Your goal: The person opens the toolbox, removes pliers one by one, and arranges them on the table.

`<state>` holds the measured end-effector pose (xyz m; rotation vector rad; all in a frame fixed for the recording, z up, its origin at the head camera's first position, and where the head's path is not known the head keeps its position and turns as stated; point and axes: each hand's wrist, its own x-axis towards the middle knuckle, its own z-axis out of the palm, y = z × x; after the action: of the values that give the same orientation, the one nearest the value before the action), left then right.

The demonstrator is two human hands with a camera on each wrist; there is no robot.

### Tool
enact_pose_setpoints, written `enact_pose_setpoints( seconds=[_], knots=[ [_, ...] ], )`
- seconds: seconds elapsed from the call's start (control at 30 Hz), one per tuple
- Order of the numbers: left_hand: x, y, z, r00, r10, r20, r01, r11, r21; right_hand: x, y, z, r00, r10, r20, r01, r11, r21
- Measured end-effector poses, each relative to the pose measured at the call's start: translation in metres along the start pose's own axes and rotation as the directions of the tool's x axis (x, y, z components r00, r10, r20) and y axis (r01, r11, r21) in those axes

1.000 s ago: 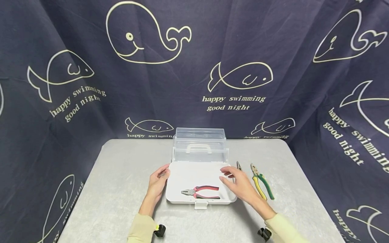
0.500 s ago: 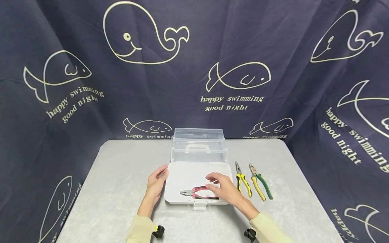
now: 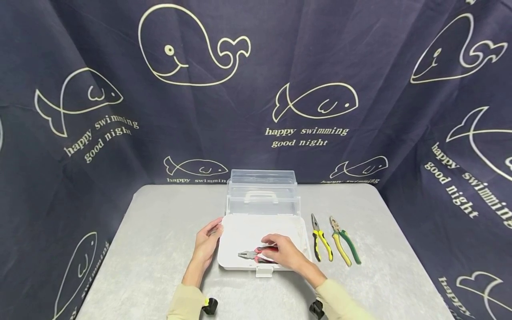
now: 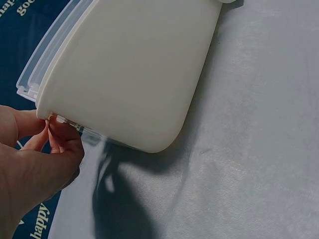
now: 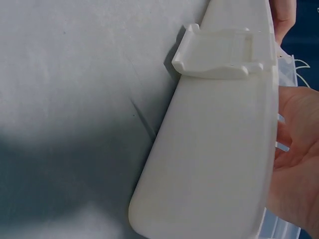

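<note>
An open white toolbox [image 3: 236,235] with a raised clear lid [image 3: 262,204] stands on the table. In it lies a pair of combination pliers [image 3: 247,254] with red and black handles, its grey head pointing left. My left hand [image 3: 207,242] pinches the box's rear left rim between thumb and fingers; the left wrist view shows this hand [image 4: 42,159] beside the white wall. My right hand [image 3: 286,252] reaches in over the pliers' handles, thumb and fingers about the upper one. Whether they grip it is unclear. The box wall hides the fingertips in the right wrist view.
Long-nose pliers [image 3: 320,238] with yellow and black handles lie on the grey table [image 3: 160,249] right of the box. Farther right are pliers [image 3: 344,240] with yellow and green handles. A white latch [image 3: 264,271] sticks out at the box's front. A dark curtain [image 3: 200,120] stands behind.
My right hand has moved left and down, from the box's right side onto the handles of the red and black pliers. My left hand stays at the rim.
</note>
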<state>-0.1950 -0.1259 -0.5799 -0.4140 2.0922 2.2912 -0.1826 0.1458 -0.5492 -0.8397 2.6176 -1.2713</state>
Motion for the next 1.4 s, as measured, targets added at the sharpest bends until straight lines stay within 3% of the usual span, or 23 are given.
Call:
enact_pose_setpoints(
  seconds=[0.67,0.93,1.17,1.4],
  knots=[
    [-0.001,0.002,0.002,1.0,0.009,-0.005,-0.009,1.0,0.017,0.016,0.002,0.006,0.984,0.04,0.176,-0.038,0.999,-0.012],
    [0.0,0.001,0.002,1.0,0.014,-0.012,-0.014,1.0,0.022,0.021,0.002,0.007,0.977,0.011,0.211,0.01,0.995,-0.099],
    [0.0,-0.001,0.002,1.0,0.008,-0.014,-0.008,1.0,0.027,0.023,-0.002,0.01,0.967,0.002,0.256,0.02,0.996,-0.084],
    [0.001,-0.002,0.001,1.0,0.004,-0.014,-0.004,1.0,0.021,0.023,-0.007,0.01,0.972,-0.006,0.235,0.046,0.985,-0.166]
  ],
)
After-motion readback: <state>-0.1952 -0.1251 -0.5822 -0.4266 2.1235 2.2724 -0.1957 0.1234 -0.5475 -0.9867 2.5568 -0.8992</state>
